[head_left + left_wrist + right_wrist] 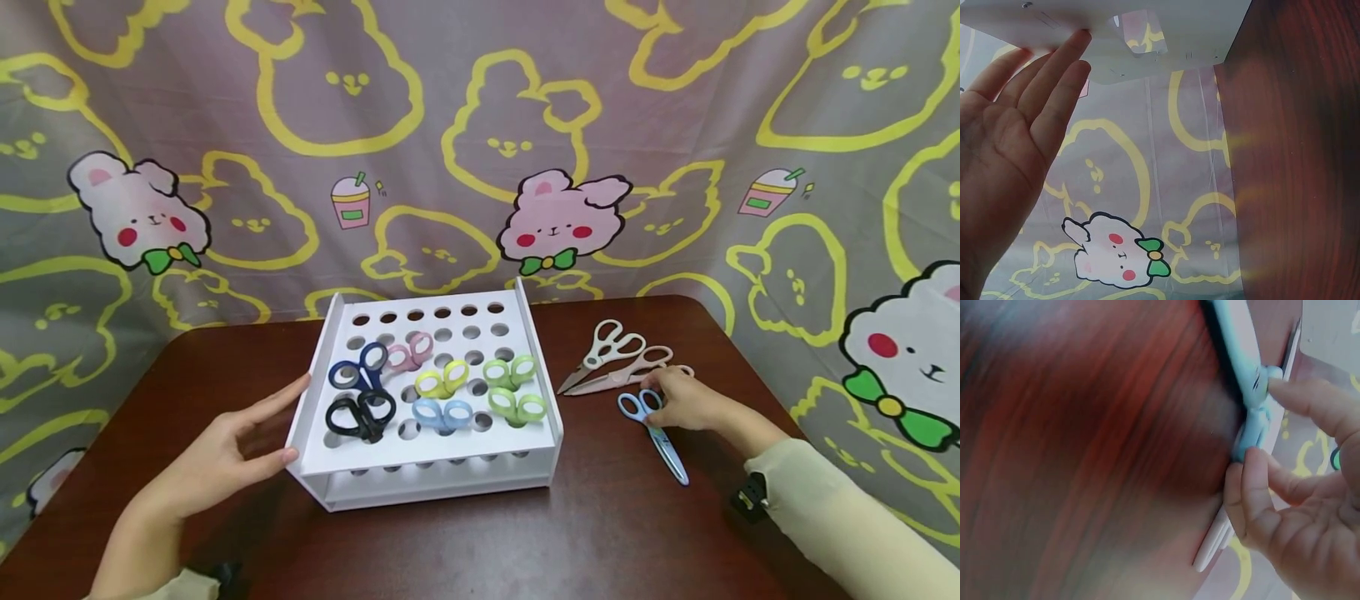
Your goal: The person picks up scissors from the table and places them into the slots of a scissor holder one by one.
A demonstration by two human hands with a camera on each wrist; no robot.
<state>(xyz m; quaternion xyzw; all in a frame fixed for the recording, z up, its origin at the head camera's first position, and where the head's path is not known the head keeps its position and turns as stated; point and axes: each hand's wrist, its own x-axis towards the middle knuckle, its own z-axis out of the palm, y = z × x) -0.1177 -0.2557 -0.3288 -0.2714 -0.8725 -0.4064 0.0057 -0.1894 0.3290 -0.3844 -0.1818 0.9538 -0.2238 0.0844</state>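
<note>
On the table's right side, light-blue scissors lie with their blade toward the front. My right hand pinches them around the handle and pivot; in the right wrist view the thumb meets the pivot and the fingertips reach the blue handle. A white two-tier rack with rows of round holes stands left of centre. My left hand rests its extended fingers and thumb along the rack's left side. In the left wrist view the fingertips touch the white side panel.
Beside the right hand lie white scissors and pale pink scissors. In the rack stand black, navy, pink, yellow, light-blue and green scissors. A patterned curtain hangs behind the table.
</note>
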